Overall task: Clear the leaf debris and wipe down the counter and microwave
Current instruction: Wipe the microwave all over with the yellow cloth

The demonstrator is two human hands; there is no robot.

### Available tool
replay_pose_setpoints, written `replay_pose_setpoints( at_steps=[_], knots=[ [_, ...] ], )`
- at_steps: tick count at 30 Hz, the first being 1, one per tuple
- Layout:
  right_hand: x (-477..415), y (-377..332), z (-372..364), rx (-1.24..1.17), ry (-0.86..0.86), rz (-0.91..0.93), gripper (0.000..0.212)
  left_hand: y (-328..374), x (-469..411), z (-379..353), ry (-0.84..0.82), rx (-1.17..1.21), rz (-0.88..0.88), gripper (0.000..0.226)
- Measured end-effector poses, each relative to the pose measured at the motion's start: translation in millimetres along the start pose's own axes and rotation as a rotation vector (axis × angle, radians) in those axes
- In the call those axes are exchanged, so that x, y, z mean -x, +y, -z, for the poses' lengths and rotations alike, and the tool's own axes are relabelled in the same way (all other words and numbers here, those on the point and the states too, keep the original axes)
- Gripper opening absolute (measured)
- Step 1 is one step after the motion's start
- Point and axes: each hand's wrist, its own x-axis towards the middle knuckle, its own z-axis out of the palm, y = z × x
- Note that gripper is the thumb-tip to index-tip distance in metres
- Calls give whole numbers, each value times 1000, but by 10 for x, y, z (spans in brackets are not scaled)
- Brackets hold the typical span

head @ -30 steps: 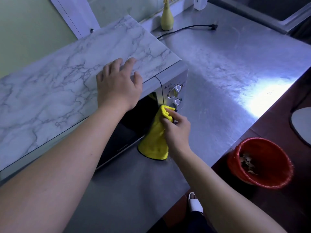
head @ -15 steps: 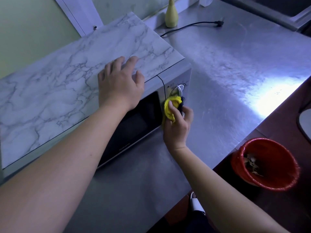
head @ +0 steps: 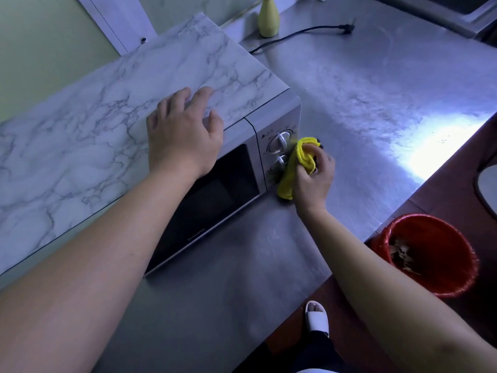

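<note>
The right hand [head: 313,181] has its fingers curled tightly round a bunched yellow cloth [head: 291,181] and presses it against the right edge of the microwave [head: 215,195] control panel. The cloth bulges out at the hand's 11 o'clock and hangs down at its 8 o'clock to the steel counter [head: 376,103]. The upper knob [head: 279,141] sits just beside the cloth at its 10 o'clock, and the lower knob [head: 281,163] touches the fabric's left edge. The left hand [head: 185,133] holds nothing. It lies palm down, fingers spread and nearly straight, on the microwave's marble-patterned top [head: 107,103] near the front right corner. At 4 o'clock from the right hand, well apart and below counter level, a red bin [head: 441,281] holds leaf debris [head: 402,251]. At the counter's 12 o'clock end a pale yellow bottle [head: 268,18] stands beside an unplugged power cord [head: 309,29].
</note>
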Motion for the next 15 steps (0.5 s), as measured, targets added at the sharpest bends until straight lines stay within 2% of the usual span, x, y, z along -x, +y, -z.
replay_pose_setpoints(
  at_steps=[2,6,10,12,15],
  knots=[
    [-33,64,-52,27,-32,-19,40,3,-3,3,-1,-4,5,47],
    [137,252,-105,63,-60,-299,38,8,7,0,-9,-18,3,47],
    [367,189,-259,-28,-8,-453,26,11,-1,16,-12,-26,4,49],
    [674,183,-337,-73,-89,-479,18,19,3,25,-11,-23,1,49],
    [1145,209,-395,-167,-296,-495,26,19,17,24,-14,-14,-5,48]
  ],
)
